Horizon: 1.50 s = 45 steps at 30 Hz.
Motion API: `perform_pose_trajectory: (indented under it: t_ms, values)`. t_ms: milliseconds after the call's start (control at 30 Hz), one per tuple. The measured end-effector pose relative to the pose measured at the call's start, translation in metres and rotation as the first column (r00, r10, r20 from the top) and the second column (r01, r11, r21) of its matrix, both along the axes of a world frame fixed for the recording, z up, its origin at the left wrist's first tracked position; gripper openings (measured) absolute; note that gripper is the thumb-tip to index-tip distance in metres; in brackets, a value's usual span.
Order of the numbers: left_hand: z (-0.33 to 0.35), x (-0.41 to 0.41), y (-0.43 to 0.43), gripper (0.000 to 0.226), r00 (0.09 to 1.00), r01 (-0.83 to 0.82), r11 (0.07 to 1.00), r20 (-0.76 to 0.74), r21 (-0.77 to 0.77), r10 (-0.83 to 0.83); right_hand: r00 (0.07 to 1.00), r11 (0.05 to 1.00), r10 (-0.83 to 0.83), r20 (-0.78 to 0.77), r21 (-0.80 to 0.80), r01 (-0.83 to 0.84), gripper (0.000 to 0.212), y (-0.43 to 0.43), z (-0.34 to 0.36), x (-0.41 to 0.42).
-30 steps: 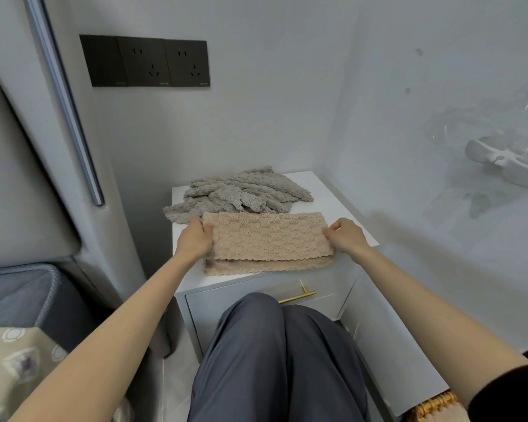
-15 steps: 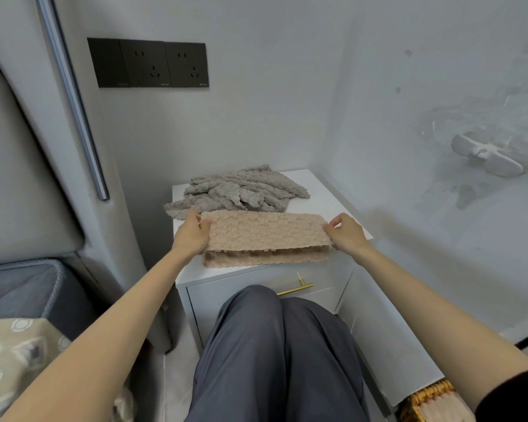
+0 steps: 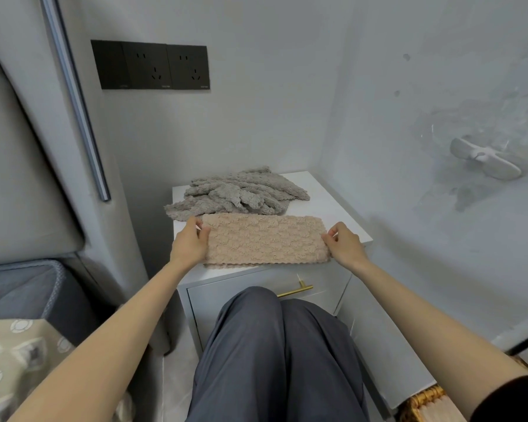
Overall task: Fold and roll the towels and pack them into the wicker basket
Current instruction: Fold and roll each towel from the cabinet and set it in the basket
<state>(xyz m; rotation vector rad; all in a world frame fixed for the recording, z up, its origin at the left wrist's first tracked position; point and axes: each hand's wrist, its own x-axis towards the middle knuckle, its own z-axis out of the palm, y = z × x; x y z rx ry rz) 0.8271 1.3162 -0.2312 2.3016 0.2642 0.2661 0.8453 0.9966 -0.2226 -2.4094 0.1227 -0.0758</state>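
Tucked into a pale grey corner, the white nightstand (image 3: pixel 333 205) is my folding surface, low enough that I sit with my knees up against its drawer front. Along its near edge lies the beige towel (image 3: pixel 265 242), folded into a long flat band running left to right, with the scalloped hem of a lower layer peeking out at the front. My left hand (image 3: pixel 189 245) pinches the band's left end, thumb on top and the other fingers hidden by the cloth, and my right hand (image 3: pixel 346 246) pinches the right end in the same way. I read that two-ended grip as a way to hold the layers taut and square so the edges line up before rolling. Soft, nubbly cloth like this would likely slump or skew if one end were let go. Just behind it, touching its far edge, the grey towel (image 3: pixel 241 193) sits in a loose crumpled heap, not yet folded and parked at the back, out of the way. The wicker basket (image 3: pixel 424 400) is down on the floor at my right, beside the cabinet, mostly hidden by my forearm and the frame edge, so I cannot tell what it holds. By my judgement the fold is nearly done, with rolling next.
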Motion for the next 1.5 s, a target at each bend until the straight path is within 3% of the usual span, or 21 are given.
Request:
perform_pose_trajectory:
  t_ms: [200,567,667,733,833,933,1067,1200,1500]
  values:
    - [0.011,0.004,-0.002,0.018,0.997,-0.001,0.997,0.072,-0.071,0.007,0.997,0.999,-0.004,0.074,0.038,0.002,0.017,0.002,0.003,0.002]
    - [0.000,-0.002,-0.002,0.014,0.999,0.036,0.999,-0.024,0.000,-0.036,0.999,0.976,0.011,0.045,-0.218,-0.001,0.015,0.000,-0.009,0.003]
    - [0.005,-0.004,-0.005,0.023,0.998,-0.015,0.992,-0.054,0.125,0.022,0.989,0.939,0.021,0.146,-0.342,0.030,0.008,0.005,-0.005,-0.002]
    - [0.008,-0.004,-0.013,0.030,0.997,-0.048,0.958,0.063,0.284,0.031,0.962,0.897,0.085,0.260,-0.441,0.040,0.016,0.016,-0.002,-0.005]
    - [0.012,-0.002,-0.041,0.033,0.973,0.037,0.898,0.190,0.439,-0.133,0.893,0.894,0.291,0.343,-0.431,-0.125,0.027,0.049,0.001,-0.008]
    - [0.004,0.003,-0.071,0.043,0.954,0.200,0.840,0.096,0.504,-0.284,0.863,0.848,0.444,0.239,-0.423,-0.319,0.040,0.089,-0.003,-0.006]
    - [-0.018,0.010,-0.082,0.054,0.938,0.342,0.762,-0.153,0.550,-0.311,0.889,0.805,0.457,0.025,-0.438,-0.401,0.051,0.109,-0.021,0.002]
    - [-0.029,0.011,-0.071,0.055,0.940,0.340,0.778,-0.167,0.528,-0.298,0.910,0.775,0.415,0.009,-0.528,-0.348,0.051,0.099,-0.037,0.006]
    - [-0.025,0.007,-0.050,0.067,0.962,0.234,0.819,-0.247,0.525,-0.117,0.986,0.885,0.132,-0.100,-0.436,-0.162,0.062,0.038,-0.038,0.013]
